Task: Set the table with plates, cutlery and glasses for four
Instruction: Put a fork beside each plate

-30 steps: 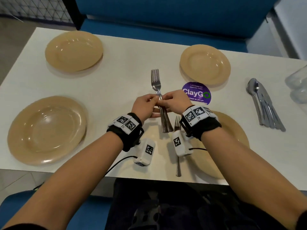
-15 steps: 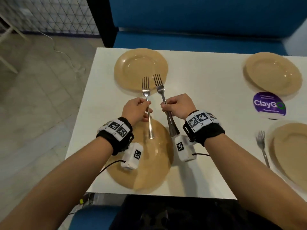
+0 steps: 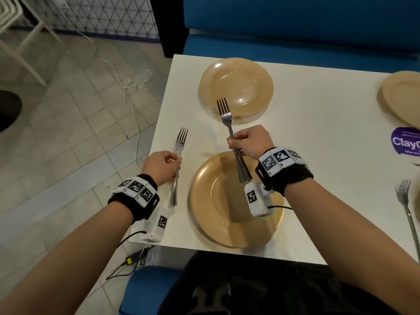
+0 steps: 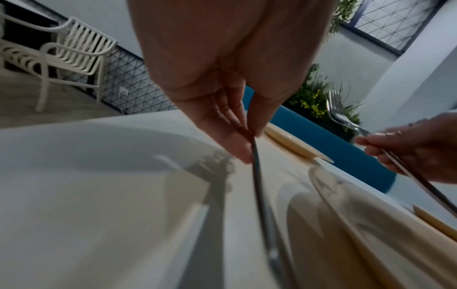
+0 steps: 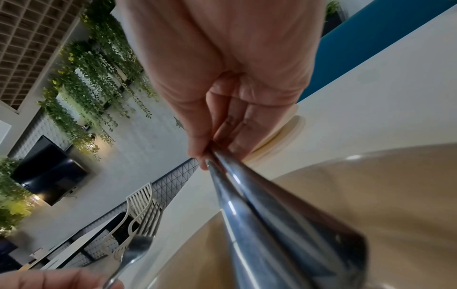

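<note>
The person's left hand is pinching a single fork by the middle of its handle, fingers and thumb closing on the metal from either side. The fork is lying lengthwise away from the person, tines pointing toward the far edge of the desk and handle end trailing back under the wrist. It is hanging over the bare strip of desk just left of the near plate, running roughly parallel to the desk's left edge. From the left wrist view the handle end looks close to the surface; whether it is touching, I cannot tell.

That strip is what the placing turns on: the fork sits between the plate's rim and the desk edge, so I judge it needs to go straight down with its long axis kept as it is, without drifting outward.

The right hand is gripping a bundle of forks in a closed fist, holding them above the far side of the near plate, tines aimed at the far plate. It is well apart from the left hand and not blocking it.

Farther right, another fork is lying on the desk beside a plate that is mostly out of view, and a purple sticker is showing near a fourth plate. No glasses are visible.
</note>
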Motion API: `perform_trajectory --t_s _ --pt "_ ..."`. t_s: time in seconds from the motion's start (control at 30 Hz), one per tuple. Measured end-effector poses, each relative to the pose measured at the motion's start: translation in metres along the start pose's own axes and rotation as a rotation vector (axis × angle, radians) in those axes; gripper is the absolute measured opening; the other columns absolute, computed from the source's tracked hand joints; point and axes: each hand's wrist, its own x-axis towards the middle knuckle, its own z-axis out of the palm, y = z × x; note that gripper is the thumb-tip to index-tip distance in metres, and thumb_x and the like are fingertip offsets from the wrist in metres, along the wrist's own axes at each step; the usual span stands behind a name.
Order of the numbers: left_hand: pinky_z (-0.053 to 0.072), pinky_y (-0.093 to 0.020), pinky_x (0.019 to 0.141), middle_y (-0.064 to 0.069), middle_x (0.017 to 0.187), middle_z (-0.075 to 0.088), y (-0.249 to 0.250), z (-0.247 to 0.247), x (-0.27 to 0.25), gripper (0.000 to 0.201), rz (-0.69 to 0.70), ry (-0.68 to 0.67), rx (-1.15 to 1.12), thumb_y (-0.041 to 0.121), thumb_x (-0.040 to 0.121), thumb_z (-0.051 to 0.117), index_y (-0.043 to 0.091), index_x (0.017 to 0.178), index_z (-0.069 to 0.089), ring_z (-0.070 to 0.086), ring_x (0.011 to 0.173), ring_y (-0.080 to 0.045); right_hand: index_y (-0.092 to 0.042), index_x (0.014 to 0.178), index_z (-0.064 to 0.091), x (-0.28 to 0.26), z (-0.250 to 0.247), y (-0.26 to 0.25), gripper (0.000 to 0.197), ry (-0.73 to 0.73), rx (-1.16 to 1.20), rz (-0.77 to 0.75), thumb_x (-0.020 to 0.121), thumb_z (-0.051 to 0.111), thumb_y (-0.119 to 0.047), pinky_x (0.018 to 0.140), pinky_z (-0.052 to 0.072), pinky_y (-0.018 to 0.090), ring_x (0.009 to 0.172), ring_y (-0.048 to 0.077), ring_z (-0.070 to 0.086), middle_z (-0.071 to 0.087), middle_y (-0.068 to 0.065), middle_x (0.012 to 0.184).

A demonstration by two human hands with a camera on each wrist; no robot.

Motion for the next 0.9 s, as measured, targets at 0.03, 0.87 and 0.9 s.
perform_trajectory --t_s 0.03,0.87,0.9 --pt "0.059 -0.025 0.057 -0.004 0.077 0.066 -0.005 0.001 -0.001 0.012 -0.013 -0.021 0.002 0.019 0.091 0.061 0.011 0.1 0.063 0.062 0.061 -0.017 -0.01 0.087 0.075 -0.001 0.003 -0.001 0.011 -0.004 -0.006 0.0 0.08 0.072 -0.018 0.091 0.054 0.039 0.089 0.021 0.07 0.074 0.009 0.087" --pt "0.057 -0.019 0.052 -0.007 0.074 0.068 -0.016 0.02 -0.038 0.015 -0.121 -0.048 -0.043 0.006 0.074 0.075 0.01 0.084 0.065 0.064 0.057 -0.012 -0.01 0.098 0.074 -0.035 0.017 -0.008 0.018 0.014 -0.188 -0.097 0.081 0.07 -0.013 0.084 0.051 0.022 0.08 0.015 0.065 0.074 0.009 0.093" --pt "0.057 -0.019 0.053 -0.007 0.074 0.068 -0.017 0.02 -0.04 0.016 -0.123 -0.046 -0.042 0.006 0.074 0.075 0.01 0.085 0.065 0.064 0.057 -0.012 -0.01 0.098 0.074 -0.036 0.017 -0.008 0.018 0.013 -0.189 -0.101 0.081 0.07 -0.013 0.084 0.052 0.022 0.08 0.016 0.066 0.074 0.009 0.094"
